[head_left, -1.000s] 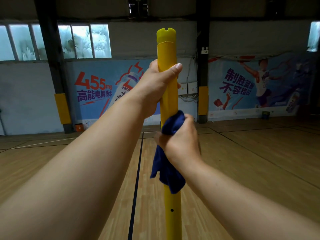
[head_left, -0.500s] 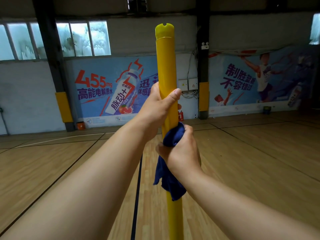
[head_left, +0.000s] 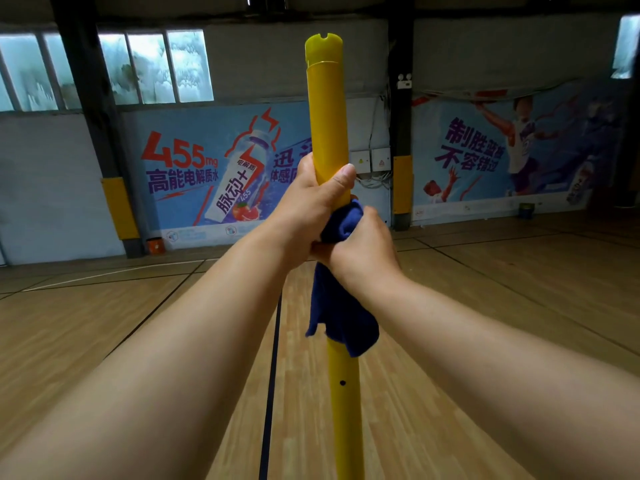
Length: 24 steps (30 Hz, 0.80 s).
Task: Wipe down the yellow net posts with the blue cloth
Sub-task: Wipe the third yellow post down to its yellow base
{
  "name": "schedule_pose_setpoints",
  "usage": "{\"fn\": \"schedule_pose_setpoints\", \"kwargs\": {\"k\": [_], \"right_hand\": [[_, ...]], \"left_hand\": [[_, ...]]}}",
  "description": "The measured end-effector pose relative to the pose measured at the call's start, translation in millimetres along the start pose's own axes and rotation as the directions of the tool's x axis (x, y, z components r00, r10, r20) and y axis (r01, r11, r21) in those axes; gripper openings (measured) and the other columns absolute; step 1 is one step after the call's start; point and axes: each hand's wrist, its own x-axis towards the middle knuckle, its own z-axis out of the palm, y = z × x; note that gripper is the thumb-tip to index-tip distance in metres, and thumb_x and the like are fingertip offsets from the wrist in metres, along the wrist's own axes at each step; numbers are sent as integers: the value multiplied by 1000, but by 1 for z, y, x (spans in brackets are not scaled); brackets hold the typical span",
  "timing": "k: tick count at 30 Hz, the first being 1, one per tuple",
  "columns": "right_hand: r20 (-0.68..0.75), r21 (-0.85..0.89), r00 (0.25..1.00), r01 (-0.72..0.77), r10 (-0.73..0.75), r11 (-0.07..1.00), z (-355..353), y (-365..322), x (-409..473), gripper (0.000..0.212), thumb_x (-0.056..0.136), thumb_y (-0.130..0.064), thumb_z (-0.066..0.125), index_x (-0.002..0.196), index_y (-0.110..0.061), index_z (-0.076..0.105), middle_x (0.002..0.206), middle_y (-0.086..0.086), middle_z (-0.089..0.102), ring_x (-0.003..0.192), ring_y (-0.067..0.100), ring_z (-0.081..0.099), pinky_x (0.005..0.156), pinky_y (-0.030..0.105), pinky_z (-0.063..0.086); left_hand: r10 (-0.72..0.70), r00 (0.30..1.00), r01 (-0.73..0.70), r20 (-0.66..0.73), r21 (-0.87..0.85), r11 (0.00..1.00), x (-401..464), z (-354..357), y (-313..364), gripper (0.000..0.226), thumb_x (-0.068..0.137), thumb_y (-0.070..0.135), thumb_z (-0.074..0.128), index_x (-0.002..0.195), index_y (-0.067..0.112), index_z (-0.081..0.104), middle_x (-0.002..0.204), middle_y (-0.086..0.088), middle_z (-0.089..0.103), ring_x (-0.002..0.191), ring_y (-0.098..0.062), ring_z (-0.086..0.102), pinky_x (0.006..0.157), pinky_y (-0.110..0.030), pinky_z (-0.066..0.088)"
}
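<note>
head view: a yellow net post (head_left: 327,126) stands upright in the middle of the picture, its notched top cap above both hands. the left hand (head_left: 311,206) is wrapped round the post, thumb laid across its front, fingers curled behind it. just below, touching the left hand, the right hand (head_left: 363,247) is clamped round a blue cloth (head_left: 341,313) bunched against the post; the loose end of the cloth hangs down the post below the right wrist and hides that stretch of it. under the cloth the post shows a small dark hole (head_left: 343,382) on its front.

both forearms reach in from the bottom corners and cover much of the floor either side of the post. behind the post, to its left, a blue drink banner (head_left: 214,174) with "455mg" in red covers the wall; to the right of the post hangs a banner with a basketball player (head_left: 512,150). dark steel columns (head_left: 86,98) with yellow padding stand against the wall, and frosted windows (head_left: 152,67) sit above the left banner. a wooden court floor (head_left: 485,289) with dark lines runs out from the foot of the post.
</note>
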Motion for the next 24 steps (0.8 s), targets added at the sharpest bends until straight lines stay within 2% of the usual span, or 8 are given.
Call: {"fn": "schedule_pose_setpoints", "kwargs": {"k": [5, 9, 14, 19, 24], "right_hand": [[-24, 26, 1000, 7, -6, 1000, 8, 17, -11, 76, 76, -23, 86, 139, -23, 42, 127, 2, 61, 116, 28, 62, 97, 51, 53], [-4, 10, 1000, -19, 19, 1000, 17, 39, -28, 75, 72, -29, 86, 133, -28, 42, 121, -2, 60, 111, 25, 62, 94, 50, 54], [-17, 7, 999, -41, 41, 999, 24, 57, -42, 66, 69, -34, 79, 120, -38, 38, 111, -8, 58, 99, 19, 62, 87, 46, 56], [-25, 10, 999, -34, 34, 999, 24, 57, -42, 68, 70, -31, 80, 127, -32, 42, 115, -5, 59, 103, 22, 62, 87, 46, 56], [-22, 28, 1000, -16, 16, 999, 19, 39, -27, 77, 74, -26, 86, 138, -25, 42, 128, 0, 58, 116, 26, 60, 98, 50, 53]], "left_hand": [[34, 999, -34, 14, -32, 999, -2, -1, 1, 54, 100, 38, 57, 146, 21, 33, 124, -8, 59, 106, -24, 67, 91, -43, 58], [59, 998, -59, 19, -19, 998, -2, -3, 2, 53, 101, 35, 56, 146, 18, 33, 122, -6, 59, 100, -19, 68, 82, -36, 57], [75, 997, -75, 27, 6, 997, -2, -4, 1, 53, 102, 36, 55, 147, 19, 32, 125, -8, 59, 104, -20, 68, 87, -40, 56], [80, 996, -80, 38, 4, 997, -3, -5, 0, 58, 102, 37, 54, 150, 20, 28, 127, -7, 59, 104, -18, 68, 87, -38, 56], [75, 996, -74, 36, -29, 997, -2, -5, -1, 54, 102, 36, 55, 148, 20, 31, 125, -6, 59, 102, -19, 68, 84, -36, 57]]}}
